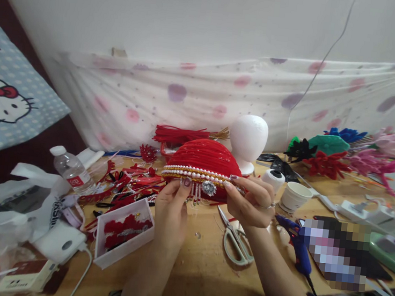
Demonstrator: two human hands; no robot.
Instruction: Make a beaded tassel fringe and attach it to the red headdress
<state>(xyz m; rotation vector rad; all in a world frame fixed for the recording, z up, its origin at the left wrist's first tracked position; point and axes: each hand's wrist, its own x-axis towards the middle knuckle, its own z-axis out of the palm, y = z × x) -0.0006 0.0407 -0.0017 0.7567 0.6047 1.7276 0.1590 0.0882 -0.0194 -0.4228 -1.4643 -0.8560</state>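
Note:
A rounded red cap (205,156) with rows of white beads and gold trim along its lower edge is held up over the table. My left hand (174,202) grips that edge at its left part, thumb on the beads. At the right part of the band, my right hand (253,201) pinches the edge between thumb and fingers. Between the hands, a silver round ornament (209,188) and short beaded tassels (196,192) hang below the band. The inside of the cap is hidden.
Behind stands a white foam head (248,139). Scissors (235,244) lie on the wooden table (198,275), with a blue glue gun (298,248) to the right. A white box (125,232), a bottle (71,167) and red pieces are at left; a white cup (295,197) stands at right.

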